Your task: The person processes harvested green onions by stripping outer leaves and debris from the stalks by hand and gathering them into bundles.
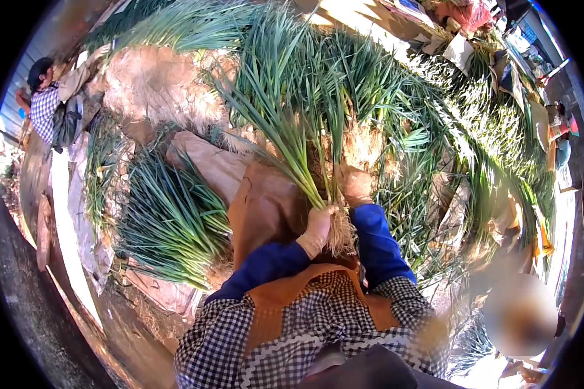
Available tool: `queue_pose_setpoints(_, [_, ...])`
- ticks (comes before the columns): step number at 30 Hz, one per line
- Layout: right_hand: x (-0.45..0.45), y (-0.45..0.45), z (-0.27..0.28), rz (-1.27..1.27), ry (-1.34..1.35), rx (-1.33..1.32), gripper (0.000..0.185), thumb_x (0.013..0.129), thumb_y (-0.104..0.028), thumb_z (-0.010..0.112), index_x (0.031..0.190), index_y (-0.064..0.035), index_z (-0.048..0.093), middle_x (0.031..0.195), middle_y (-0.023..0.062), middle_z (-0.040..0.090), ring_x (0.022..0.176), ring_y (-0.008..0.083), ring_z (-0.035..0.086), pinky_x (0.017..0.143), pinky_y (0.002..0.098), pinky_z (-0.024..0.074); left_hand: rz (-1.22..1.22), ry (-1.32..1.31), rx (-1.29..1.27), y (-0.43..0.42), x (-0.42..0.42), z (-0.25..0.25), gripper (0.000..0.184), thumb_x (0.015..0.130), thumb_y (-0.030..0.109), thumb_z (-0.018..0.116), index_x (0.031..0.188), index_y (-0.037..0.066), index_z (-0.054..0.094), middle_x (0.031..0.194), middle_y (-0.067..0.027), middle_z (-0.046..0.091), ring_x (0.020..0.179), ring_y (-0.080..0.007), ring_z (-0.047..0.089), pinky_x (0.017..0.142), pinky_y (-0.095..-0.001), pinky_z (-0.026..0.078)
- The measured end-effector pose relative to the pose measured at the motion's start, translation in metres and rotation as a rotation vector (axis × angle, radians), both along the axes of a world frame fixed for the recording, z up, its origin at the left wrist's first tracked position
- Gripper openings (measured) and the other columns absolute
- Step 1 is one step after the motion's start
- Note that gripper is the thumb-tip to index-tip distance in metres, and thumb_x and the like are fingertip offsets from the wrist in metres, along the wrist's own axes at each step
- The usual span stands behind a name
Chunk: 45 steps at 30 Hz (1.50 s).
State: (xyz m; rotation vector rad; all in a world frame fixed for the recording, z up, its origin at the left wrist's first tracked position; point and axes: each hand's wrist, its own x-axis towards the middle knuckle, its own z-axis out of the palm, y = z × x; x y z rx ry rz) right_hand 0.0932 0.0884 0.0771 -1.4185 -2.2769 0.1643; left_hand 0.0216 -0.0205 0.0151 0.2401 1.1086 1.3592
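Note:
My left hand (316, 232), in a pale glove, is wrapped around the lower stems of a small bunch of green onions (294, 159). Their long leaves fan up and to the left, and pale stringy roots (341, 235) hang below the fist. Just above and to the right, my right hand (355, 185) is closed around a thin green onion stalk beside the bunch; its fingertips are partly hidden. Both hands are over my lap, in front of a brown apron (270, 207).
A pile of green onions (169, 217) lies at my left. More onions with matted roots (165, 84) are heaped ahead, and loose leaves (415, 214) spread to the right. One person (48, 107) works at the far left, another (558, 133) at the far right.

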Motion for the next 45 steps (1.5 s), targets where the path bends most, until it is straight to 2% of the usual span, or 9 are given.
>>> queue_pose_setpoints(7, [0.096, -0.089, 0.025, 0.034, 1.010, -0.465, 0.022, 0.088, -0.024, 0.055, 0.074, -0.0078, 0.058, 0.054, -0.0051, 0.047, 0.042, 0.0040, 0.037, 0.036, 0.0198, 0.0283, 0.023, 0.125, 0.337, 0.003, -0.013, 0.010, 0.019, 0.085, -0.001, 0.042, 0.092, -0.001, 0.060, 0.083, -0.0073, 0.062, 0.069, -0.0151, 0.059, 0.066, -0.0274, 0.050])
queue_pose_setpoints(10, [0.168, -0.094, 0.032, -0.388, 1.220, -0.560, 0.031, 0.089, -0.029, 0.053, 0.068, -0.0067, 0.055, 0.053, -0.0050, 0.045, 0.045, 0.0034, 0.037, 0.040, 0.0215, 0.0289, 0.003, -0.544, 0.057, 0.009, -0.025, 0.015, 0.017, 0.085, 0.010, 0.049, 0.086, -0.002, 0.061, 0.075, -0.0083, 0.061, 0.067, -0.0162, 0.059, 0.065, -0.0282, 0.051])
queue_pose_setpoints(14, [0.196, -0.086, 0.007, -0.148, -1.025, -0.899, 0.030, 0.091, -0.028, 0.043, 0.103, -0.0063, 0.060, 0.109, 0.0175, 0.059, 0.100, 0.0257, 0.058, 0.084, 0.0375, 0.0488, -0.189, -0.691, 0.096, 0.009, -0.027, 0.025, 0.022, 0.084, 0.017, 0.050, 0.089, -0.003, 0.059, 0.072, -0.0095, 0.060, 0.065, -0.0208, 0.059, 0.064, -0.0357, 0.053])
queue_pose_setpoints(17, [0.109, -0.051, 0.016, -0.202, 0.664, -1.122, 0.051, 0.092, -0.041, 0.039, 0.125, -0.0019, 0.041, 0.087, 0.0083, 0.060, 0.080, 0.0180, 0.057, 0.073, 0.0320, 0.0468, -0.285, -0.791, 0.053, 0.006, -0.030, 0.049, 0.024, 0.084, 0.018, 0.049, 0.092, -0.004, 0.058, 0.075, -0.0118, 0.061, 0.066, -0.0240, 0.061, 0.063, -0.0390, 0.053])
queue_pose_setpoints(21, [-0.001, -0.024, 0.006, 0.108, 1.339, -1.005, 0.043, 0.091, -0.041, 0.044, 0.104, -0.0025, 0.060, 0.078, -0.0002, 0.057, 0.062, 0.0085, 0.047, 0.058, 0.0228, 0.0404, -0.205, -0.739, 0.018, 0.011, -0.030, 0.030, 0.024, 0.083, 0.016, 0.044, 0.093, -0.002, 0.057, 0.076, -0.0147, 0.060, 0.065, -0.0291, 0.060, 0.060, -0.0421, 0.052])
queue_pose_setpoints(26, [0.008, -0.054, 0.025, 0.069, 0.536, -0.291, 0.022, 0.089, -0.026, 0.053, 0.079, -0.0068, 0.059, 0.068, -0.0005, 0.058, 0.056, 0.0071, 0.050, 0.048, 0.0221, 0.0423, -0.111, -0.858, 0.126, 0.011, -0.038, 0.028, 0.025, 0.083, 0.018, 0.045, 0.093, -0.002, 0.056, 0.080, -0.0133, 0.061, 0.066, -0.0247, 0.060, 0.059, -0.0380, 0.053])
queue_pose_setpoints(33, [0.188, -0.089, 0.024, -0.087, 1.070, -0.837, 0.029, 0.089, -0.031, 0.051, 0.071, -0.0091, 0.058, 0.064, 0.0032, 0.057, 0.049, 0.0133, 0.055, 0.041, 0.0262, 0.0432, -0.187, -1.022, 0.049, 0.015, -0.057, 0.043, 0.032, 0.083, 0.018, 0.047, 0.109, 0.000, 0.052, 0.073, -0.0078, 0.055, 0.059, -0.0212, 0.053, 0.056, -0.0367, 0.047])
queue_pose_setpoints(36, [0.246, -0.076, -0.067, 0.010, -0.409, -0.313, 0.026, 0.086, -0.026, 0.053, 0.070, -0.0056, 0.055, 0.066, 0.0075, 0.056, 0.058, 0.0196, 0.055, 0.052, 0.0247, 0.0450, -0.154, -0.773, 0.003, 0.021, -0.053, 0.067, 0.034, 0.086, 0.020, 0.047, 0.114, 0.001, 0.049, 0.069, -0.0041, 0.051, 0.055, -0.0161, 0.048, 0.051, -0.0300, 0.043])
queue_pose_setpoints(45, [0.012, 0.016, -0.013, 0.211, 0.543, -0.821, 0.023, 0.087, -0.025, 0.055, 0.087, -0.0022, 0.057, 0.073, 0.0067, 0.056, 0.066, 0.0155, 0.050, 0.056, 0.0279, 0.0428, -0.186, -0.387, 0.054, 0.023, -0.040, 0.035, 0.018, 0.085, 0.013, 0.051, 0.096, 0.001, 0.059, 0.081, -0.0078, 0.062, 0.063, -0.0159, 0.059, 0.057, -0.0284, 0.050])
